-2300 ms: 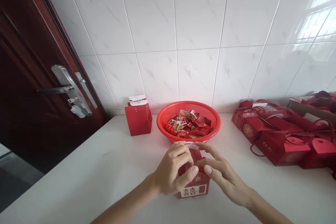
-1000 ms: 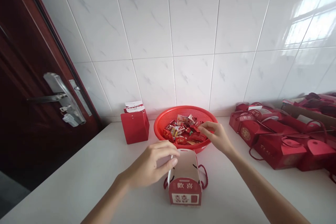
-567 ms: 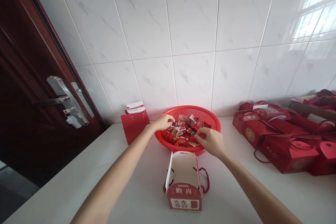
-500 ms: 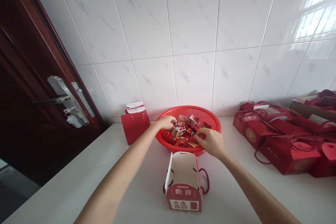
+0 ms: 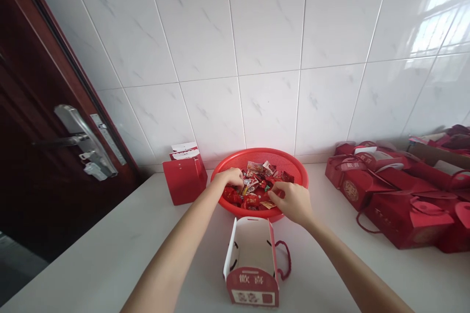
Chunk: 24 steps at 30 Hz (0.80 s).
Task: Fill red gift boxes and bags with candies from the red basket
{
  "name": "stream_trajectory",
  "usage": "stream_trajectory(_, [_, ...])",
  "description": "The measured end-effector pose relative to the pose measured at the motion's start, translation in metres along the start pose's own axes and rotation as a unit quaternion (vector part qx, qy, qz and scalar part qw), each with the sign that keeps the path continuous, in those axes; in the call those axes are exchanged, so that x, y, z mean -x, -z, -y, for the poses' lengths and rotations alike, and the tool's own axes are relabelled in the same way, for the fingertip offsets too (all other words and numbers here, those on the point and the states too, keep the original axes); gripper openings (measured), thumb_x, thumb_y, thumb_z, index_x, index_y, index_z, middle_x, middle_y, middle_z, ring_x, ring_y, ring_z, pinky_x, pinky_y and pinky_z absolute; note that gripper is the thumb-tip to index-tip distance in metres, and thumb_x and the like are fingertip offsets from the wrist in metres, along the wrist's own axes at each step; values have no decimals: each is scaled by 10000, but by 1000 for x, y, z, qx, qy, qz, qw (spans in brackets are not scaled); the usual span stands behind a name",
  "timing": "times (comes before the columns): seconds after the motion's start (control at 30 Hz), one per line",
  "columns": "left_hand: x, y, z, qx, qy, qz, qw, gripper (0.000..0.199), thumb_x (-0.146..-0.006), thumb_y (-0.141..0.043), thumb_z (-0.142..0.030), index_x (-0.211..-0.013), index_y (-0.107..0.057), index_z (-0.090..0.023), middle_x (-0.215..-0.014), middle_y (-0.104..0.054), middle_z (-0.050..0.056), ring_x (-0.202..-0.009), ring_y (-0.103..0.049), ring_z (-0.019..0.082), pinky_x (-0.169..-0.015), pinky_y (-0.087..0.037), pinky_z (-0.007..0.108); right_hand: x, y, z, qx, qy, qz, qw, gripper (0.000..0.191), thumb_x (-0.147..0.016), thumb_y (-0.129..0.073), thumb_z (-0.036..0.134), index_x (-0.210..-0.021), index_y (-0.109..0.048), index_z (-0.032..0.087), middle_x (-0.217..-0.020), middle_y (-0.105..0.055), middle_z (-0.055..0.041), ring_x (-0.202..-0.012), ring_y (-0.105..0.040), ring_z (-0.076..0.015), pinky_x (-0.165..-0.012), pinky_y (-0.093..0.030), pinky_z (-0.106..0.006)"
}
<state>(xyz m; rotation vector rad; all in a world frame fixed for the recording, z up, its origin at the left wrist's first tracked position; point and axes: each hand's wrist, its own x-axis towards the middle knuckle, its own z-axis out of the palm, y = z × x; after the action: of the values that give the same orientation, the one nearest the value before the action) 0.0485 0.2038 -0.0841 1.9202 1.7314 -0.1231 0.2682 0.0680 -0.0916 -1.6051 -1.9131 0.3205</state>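
Observation:
A red plastic basket (image 5: 260, 151) holds wrapped candies (image 5: 253, 186) in red and other colours. My left hand (image 5: 233, 178) reaches over its left side, fingers bent down among the candies; what they hold, if anything, is hidden. At the basket's right side is my right hand (image 5: 292, 200), its fingers pinched together over the candies, with their contents too small to make out. In front of the basket stands an open red and white gift box (image 5: 253, 286), its white inside facing up and a dark red cord loop on its right. No candy shows inside it.
A red box (image 5: 185, 181) with raised white-edged flaps stands left of the basket. Several closed red gift boxes (image 5: 400, 210) crowd the right of the white table (image 5: 110, 249). Behind is a tiled wall; a dark red door (image 5: 40, 83) with keys is at the left.
My left hand has dipped slightly lower into the candies. My right hand stays at the basket's right side, slightly lower. The view has shifted a little.

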Motion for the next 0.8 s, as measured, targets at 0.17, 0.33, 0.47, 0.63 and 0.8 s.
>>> stream_trajectory(0.17, [4, -2, -3, 188, -64, -57, 978, 172, -932, -645, -264, -1044, -683, -139, -1017, -703, 57, -882, -677, 179, -802, -585, 353, 1, 1, 2, -3, -6, 3, 1000, 205, -856, -598, 277, -667, -657, 225, -636, -688, 7, -622, -582, -158, -564, -288, -262])
stream_trajectory(0.33, [17, 2, -14, 382, -164, -85, 906, 94, -789, -683, -164, -879, -706, -156, -850, -722, 33, -832, -684, 169, -815, -591, 332, -1, 6, 4, -22, -20, 3, 1000, 170, -870, -595, 301, -743, -690, 240, -703, -725, 3, -703, -641, -181, -594, -336, -265])
stream_trajectory(0.47, [37, 0, -28, 456, -221, -54, 861, 212, -701, -752, -184, -908, -715, -154, -849, -728, 44, -811, -682, 168, -792, -572, 325, -5, 9, 1, -67, -22, 3, 997, 248, -934, -522, 417, -870, -706, 264, -845, -762, 7, -762, -672, -181, -641, -396, -270])
stream_trajectory(0.63, [56, -12, -60, 485, -292, -21, 824, 383, -609, -854, -200, -974, -742, -164, -1008, -746, 71, -917, -686, 187, -838, -530, 311, -10, 6, -8, -265, -6, -44, 963, 361, -857, -590, 590, -822, -683, 243, -792, -732, -11, -702, -641, -190, -611, -418, -280])
stream_trajectory(0.8, [55, -16, -75, 425, -327, -33, 843, 398, -766, -758, -418, -1075, -728, -170, -1046, -750, 98, -948, -701, 213, -862, -540, 355, -11, 11, -11, -467, -25, -86, 880, 443, -724, -718, 644, -713, -641, 208, -682, -675, -24, -678, -613, -199, -590, -454, -289])
